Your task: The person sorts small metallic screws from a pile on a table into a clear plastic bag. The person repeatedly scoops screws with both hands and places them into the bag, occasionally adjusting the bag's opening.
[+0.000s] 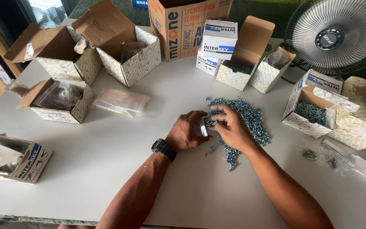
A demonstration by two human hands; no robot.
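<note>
At the far left edge a small printed carton (20, 159) lies on its side on the white table (106, 161), partly cut off by the frame, its contents unreadable. Behind it an open box (60, 101) holds clear plastic bags, and two larger open boxes (90, 46) stand further back; what is in them is hard to make out. A flat clear bag (121, 101) lies loose on the table beside them.

At the centre, the left hand (187, 132), with a black watch (163, 148) on the wrist, is curled around a small clear bag (203, 126), fingers closed on its edge. The right hand (231, 127) touches it from the other side, fingertips pinched together at the bag's mouth on a few screws (211, 123). The pile of silvery screws (248, 116) lies just beyond and under the right hand, spilling toward the person.

Behind the pile stand a tall brown carton (183, 29), a white-and-blue box (219, 40) and two open patterned boxes (250, 68), one showing dark screws. Right of the pile, an open box (310, 112) holds more screws. A fan (337, 36) stands behind it.
</note>
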